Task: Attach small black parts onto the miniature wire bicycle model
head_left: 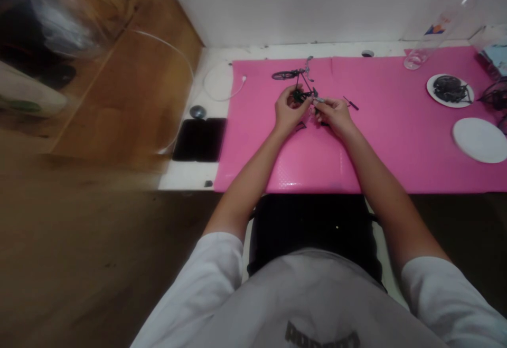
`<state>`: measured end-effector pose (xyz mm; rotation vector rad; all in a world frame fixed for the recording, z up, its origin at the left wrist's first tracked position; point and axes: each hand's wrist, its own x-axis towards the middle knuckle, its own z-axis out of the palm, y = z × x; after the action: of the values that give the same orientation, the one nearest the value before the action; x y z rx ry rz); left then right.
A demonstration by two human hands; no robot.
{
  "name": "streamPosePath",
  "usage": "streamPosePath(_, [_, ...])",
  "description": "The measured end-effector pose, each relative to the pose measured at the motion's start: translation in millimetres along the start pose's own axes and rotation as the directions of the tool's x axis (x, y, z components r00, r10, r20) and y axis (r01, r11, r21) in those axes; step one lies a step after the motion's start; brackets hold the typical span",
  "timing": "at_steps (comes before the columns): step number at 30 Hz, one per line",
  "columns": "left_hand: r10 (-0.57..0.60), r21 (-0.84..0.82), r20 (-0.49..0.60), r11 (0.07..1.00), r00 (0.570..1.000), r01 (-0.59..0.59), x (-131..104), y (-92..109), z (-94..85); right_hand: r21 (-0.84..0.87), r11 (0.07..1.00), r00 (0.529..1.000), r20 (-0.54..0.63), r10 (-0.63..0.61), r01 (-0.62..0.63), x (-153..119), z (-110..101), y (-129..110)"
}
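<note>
A small dark model bicycle (300,77), with one wheel and its handlebar pointing away from me, is over the pink mat (380,142). My left hand (290,109) is closed around the near end of its frame. From the right, my right hand (333,113) pinches at the same end, its fingertips close to those of the left. Some small part shows between the fingertips, too small to name. A thin dark tool or rod (351,104) lies just right of my right hand. Below the hands is a small dark piece (301,126).
At the right, a white plate (467,101) holds dark parts, beside a second white plate (481,140). Behind them stands a clear bottle (415,57). More dark parts (497,97) lie at the right edge. Left are a black flat case (199,140), a round object (197,111) and a white cable (222,99).
</note>
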<state>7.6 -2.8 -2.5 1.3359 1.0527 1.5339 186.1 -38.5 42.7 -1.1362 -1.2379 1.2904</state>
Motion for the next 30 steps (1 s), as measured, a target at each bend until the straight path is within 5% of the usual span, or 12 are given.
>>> streamPosePath(23, [-0.057,-0.071,0.010,0.996,0.998,0.058,3.7,-3.6,3.5,-0.065,0.996,0.996,-0.067,-0.064,0.060,6.2,-4.2,9.7])
streamPosePath(30, [-0.048,-0.099,0.035,0.994,0.998,0.052,10.4,-22.3,1.9,-0.011,1.000,0.994,-0.106,-0.023,0.022,9.0,-6.2,11.6])
